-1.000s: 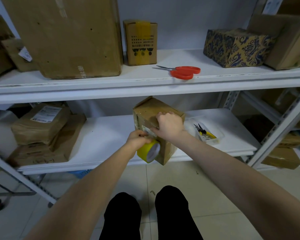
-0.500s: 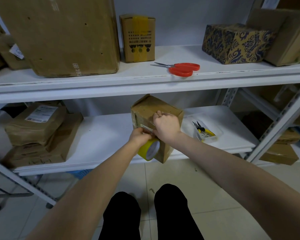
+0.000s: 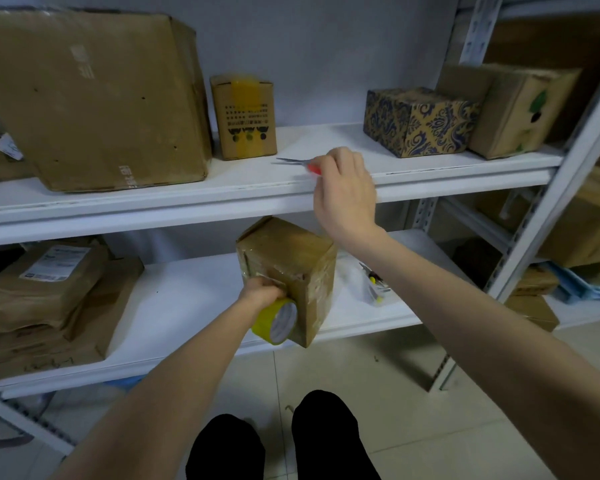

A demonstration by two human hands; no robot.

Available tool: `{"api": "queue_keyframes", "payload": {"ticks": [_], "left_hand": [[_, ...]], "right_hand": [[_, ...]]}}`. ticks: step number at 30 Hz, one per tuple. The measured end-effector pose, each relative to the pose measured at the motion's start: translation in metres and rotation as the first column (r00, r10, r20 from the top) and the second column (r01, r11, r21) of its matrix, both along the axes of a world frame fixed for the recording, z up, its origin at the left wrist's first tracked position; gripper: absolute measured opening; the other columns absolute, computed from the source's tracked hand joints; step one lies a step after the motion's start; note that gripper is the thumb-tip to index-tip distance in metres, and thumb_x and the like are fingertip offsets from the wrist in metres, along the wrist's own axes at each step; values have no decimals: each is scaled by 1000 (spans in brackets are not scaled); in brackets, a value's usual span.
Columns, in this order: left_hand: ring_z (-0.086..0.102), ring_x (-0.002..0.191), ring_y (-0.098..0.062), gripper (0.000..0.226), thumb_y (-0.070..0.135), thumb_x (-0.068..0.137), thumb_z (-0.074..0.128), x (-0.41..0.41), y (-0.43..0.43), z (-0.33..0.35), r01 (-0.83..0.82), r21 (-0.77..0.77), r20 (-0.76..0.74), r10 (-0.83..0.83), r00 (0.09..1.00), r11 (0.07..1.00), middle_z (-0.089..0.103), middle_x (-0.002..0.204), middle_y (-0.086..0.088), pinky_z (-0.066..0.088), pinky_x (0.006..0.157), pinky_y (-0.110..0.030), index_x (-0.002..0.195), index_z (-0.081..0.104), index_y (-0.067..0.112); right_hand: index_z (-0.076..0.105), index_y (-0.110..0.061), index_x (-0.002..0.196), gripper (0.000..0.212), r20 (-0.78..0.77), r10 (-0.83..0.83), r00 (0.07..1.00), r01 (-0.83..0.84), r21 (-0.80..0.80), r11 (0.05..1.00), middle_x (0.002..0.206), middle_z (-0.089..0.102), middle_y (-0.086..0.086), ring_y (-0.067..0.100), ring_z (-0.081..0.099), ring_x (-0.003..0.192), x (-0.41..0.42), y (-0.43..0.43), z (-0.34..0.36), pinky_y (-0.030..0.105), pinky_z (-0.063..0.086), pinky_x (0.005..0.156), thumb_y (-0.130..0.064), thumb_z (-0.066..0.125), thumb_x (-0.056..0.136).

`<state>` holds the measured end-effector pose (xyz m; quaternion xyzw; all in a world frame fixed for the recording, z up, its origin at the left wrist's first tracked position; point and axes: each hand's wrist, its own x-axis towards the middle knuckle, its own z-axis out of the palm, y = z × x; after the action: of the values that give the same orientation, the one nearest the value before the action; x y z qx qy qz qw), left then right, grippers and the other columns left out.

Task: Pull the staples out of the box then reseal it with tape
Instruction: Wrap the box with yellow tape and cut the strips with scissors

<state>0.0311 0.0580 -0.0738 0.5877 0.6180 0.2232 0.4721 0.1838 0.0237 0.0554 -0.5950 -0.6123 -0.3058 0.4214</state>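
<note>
Spanning the frame, the upper shelf (image 3: 153, 209) sits above the lower shelf (image 3: 187, 306), where the cardboard box (image 3: 291, 251) stands at the front edge. The left hand (image 3: 262, 292) grips the yellow tape roll (image 3: 278, 322) against the box's near face. The right hand (image 3: 347, 192), up and to the right of the box, covers the red handles of the scissors (image 3: 291, 161), whose blades point left along the upper shelf. Whether its fingers have closed on them I cannot tell.

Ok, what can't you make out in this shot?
Head view only.
Scissors handles: covered by the right hand, so the grip is unclear.
Tape end on the box: hidden behind the left hand.
Staples: too small to see.
Tool right of the box: blurred, type unclear.
</note>
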Motion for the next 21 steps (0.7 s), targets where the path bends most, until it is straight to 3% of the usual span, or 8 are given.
{"api": "queue_keyframes", "payload": {"ticks": [3, 6, 8, 12, 15, 19, 21], "left_hand": [[59, 106, -29, 11, 12, 82, 67, 1, 0, 3, 12, 14, -33, -12, 999, 1000, 63, 100, -9, 46, 100, -40, 93, 66, 13], [57, 102, -28, 10, 12, 85, 66, 1, -1, 4, 30, 11, -57, -29, 998, 999, 61, 100, -11, 46, 99, -39, 95, 63, 11], [57, 100, -27, 10, 11, 84, 66, 0, -1, 4, 27, 5, -56, -27, 998, 1000, 61, 100, -13, 47, 98, -39, 93, 62, 10], [60, 104, -31, 5, 12, 83, 67, 0, 0, 4, 4, 18, -59, -3, 998, 1000, 65, 104, -16, 48, 97, -41, 83, 62, 14], [59, 105, -32, 10, 11, 84, 66, 0, -1, 4, 2, 23, -51, -1, 999, 1000, 63, 100, -13, 47, 98, -41, 78, 60, 16], [56, 109, -31, 8, 8, 84, 66, -1, -2, 4, -14, 30, -33, 15, 999, 999, 60, 99, -9, 45, 101, -41, 90, 63, 13], [56, 107, -30, 9, 8, 84, 65, -2, -1, 4, -20, 21, -29, 21, 999, 1000, 60, 100, -8, 45, 101, -41, 92, 63, 13]], "right_hand": [[64, -7, 114, 41, -41, -128, 991, 126, -50, 991, 108, 59, 12, 32, 54, 98, 5, 0, 21, 39, 42, 73, -18, 35, 87], [51, -8, 131, 42, -97, -226, 969, 162, -440, 883, 133, 47, 10, 31, 41, 123, 18, 6, 36, 42, 35, 96, -19, 38, 92], [49, -9, 132, 42, -156, -241, 958, 98, -610, 786, 136, 45, 11, 32, 39, 127, 25, 8, 45, 44, 33, 101, -28, 35, 97], [49, -8, 131, 54, -192, -268, 944, 50, -720, 692, 136, 44, 10, 31, 40, 127, 27, 13, 64, 42, 36, 100, -45, 45, 93], [52, -12, 116, 53, -222, -306, 926, 8, -797, 604, 126, 55, 10, 31, 50, 116, 32, 18, 76, 35, 43, 89, -55, 56, 86], [53, -8, 121, 57, -158, -309, 938, 76, -775, 627, 122, 54, 11, 31, 46, 117, 37, 15, 82, 34, 41, 87, -52, 62, 85], [54, -8, 110, 56, -190, -268, 944, 21, -780, 626, 97, 56, 5, 27, 52, 100, 37, 13, 81, 32, 41, 75, -54, 67, 81]]}}
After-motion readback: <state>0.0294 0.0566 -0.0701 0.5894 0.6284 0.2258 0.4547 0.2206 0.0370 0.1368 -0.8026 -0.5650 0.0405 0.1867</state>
